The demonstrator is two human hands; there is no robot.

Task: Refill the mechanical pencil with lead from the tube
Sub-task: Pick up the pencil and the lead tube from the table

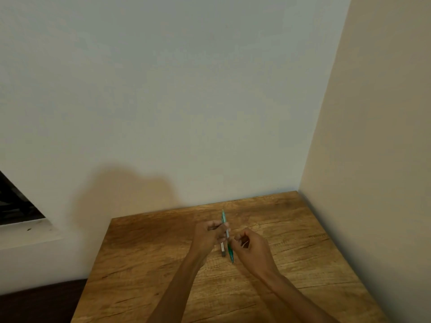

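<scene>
we've got the green mechanical pencil point(226, 234) pinched in our left hand point(208, 236), right hand point(250, 249) at its 4 o'clock gripping the lower barrel. lead tube point(223, 249) lies on the table point(144, 264) beneath. risk: thin lead snaps if misaligned.

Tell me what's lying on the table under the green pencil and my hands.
Under the mechanical pencil, beside the left hand, a small grey tube shows on the wooden table. Its upper part is hidden by the fingers. The right hand covers the wood beneath it.
</scene>
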